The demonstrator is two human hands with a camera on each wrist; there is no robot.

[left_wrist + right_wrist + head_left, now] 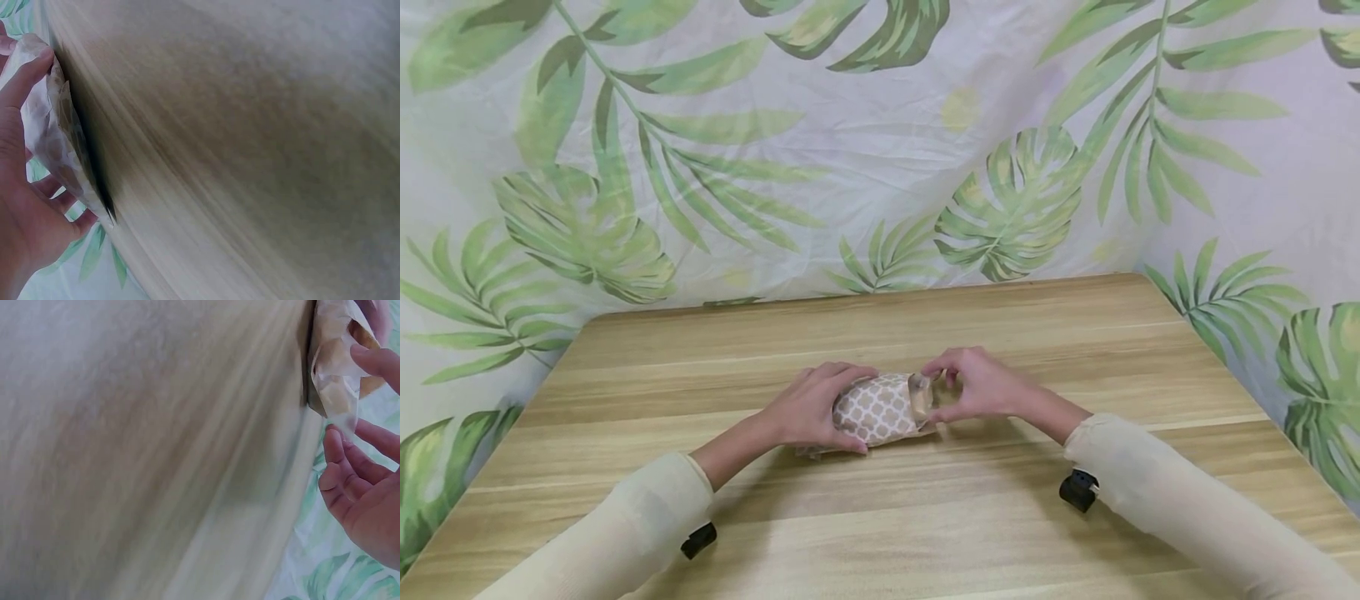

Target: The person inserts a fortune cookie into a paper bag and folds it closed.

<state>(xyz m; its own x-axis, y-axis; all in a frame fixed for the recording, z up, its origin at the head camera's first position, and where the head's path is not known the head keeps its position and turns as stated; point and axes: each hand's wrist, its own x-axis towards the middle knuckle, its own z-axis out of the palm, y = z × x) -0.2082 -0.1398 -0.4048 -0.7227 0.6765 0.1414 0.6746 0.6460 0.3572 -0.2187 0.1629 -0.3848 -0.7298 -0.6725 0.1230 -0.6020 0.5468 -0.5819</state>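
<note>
Small lumpy paper-wrapped parcel (880, 410), tan-and-white pattern, lying on smooth wooden tabletop (925, 517). Left hand (811, 408) curling round parcel, holding. Right hand (981, 387) pinching crinkly paper end (921, 392).

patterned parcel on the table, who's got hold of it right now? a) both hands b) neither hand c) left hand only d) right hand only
a: the left hand wraps round one end of the patterned parcel, while the right hand pinches the loose paper at its other end.
</note>
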